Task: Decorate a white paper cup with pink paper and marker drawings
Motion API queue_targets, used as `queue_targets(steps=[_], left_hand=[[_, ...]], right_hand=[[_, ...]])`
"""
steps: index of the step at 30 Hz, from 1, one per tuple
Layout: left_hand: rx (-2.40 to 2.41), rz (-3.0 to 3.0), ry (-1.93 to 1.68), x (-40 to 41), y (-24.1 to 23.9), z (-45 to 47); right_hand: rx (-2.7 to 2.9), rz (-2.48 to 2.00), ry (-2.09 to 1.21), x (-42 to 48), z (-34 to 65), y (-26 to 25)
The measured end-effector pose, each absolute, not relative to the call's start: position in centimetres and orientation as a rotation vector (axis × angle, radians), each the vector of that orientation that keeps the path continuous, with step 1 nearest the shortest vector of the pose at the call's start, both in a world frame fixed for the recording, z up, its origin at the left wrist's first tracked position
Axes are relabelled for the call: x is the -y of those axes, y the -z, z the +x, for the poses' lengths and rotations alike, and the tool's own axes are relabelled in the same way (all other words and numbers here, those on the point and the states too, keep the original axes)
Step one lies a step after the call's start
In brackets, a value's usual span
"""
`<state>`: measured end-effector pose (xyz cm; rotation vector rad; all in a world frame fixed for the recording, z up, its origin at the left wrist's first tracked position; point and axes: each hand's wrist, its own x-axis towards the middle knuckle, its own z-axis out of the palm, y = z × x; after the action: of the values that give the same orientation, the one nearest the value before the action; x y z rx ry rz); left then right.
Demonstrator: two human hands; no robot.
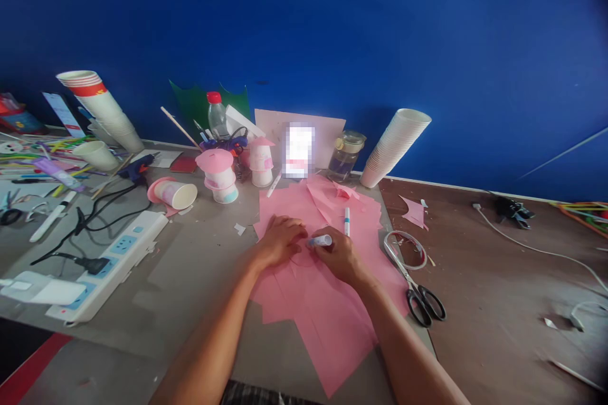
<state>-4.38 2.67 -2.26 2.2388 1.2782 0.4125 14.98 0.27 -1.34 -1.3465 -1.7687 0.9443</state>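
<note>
The grey counter (199, 278) is carrying overlapping sheets of pink paper (327, 323), which are lying directly before the person, presumably for reach by both hands. Beyond them, a stack of white paper cups (396, 149) is leaning near the wall, seemingly out of the hands' way. The left hand (284, 237) is lying over the paper, fingers lowered and gripping nothing visible, likely steadying the sheet. The right hand (342, 253) is resting opposite, fingers bending into a writing grip. Scissors (409, 281) are lying along the paper's right edge. A bright screen (300, 145) is standing upright behind, probably for viewing; no brand or writing is showing legibly there. The white marker (320, 241) in the right fingers is slanting over the paper, tip hidden.
</note>
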Motion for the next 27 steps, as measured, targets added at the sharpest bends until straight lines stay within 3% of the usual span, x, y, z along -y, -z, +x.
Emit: queue_targets(steps=[6,10,14,21,27], left_hand=[[-1.325,2.169,-0.323,-2.5,1.4,-4.1],[-1.298,2.205,-0.373,-2.6,1.7,-4.3],[-1.290,2.228,-0.372,-2.7,2.0,-4.4],[-1.300,2.202,-0.379,-2.6,1.8,-4.2],[-1.309,2.197,-0.340,-2.8,1.8,-4.1]], right_hand=[[1.817,-1.429,-1.195,0.2,15.3,-0.1],[1.431,-1.327,-1.394,-0.4,16.2,-0.3],[1.226,-1.301,-1.368,-0.9,16.4,0.3],[1.709,-1.451,-1.147,0.0,14.9,0.5],[1.814,-1.500,-1.184,0.5,14.9,-0.4]])
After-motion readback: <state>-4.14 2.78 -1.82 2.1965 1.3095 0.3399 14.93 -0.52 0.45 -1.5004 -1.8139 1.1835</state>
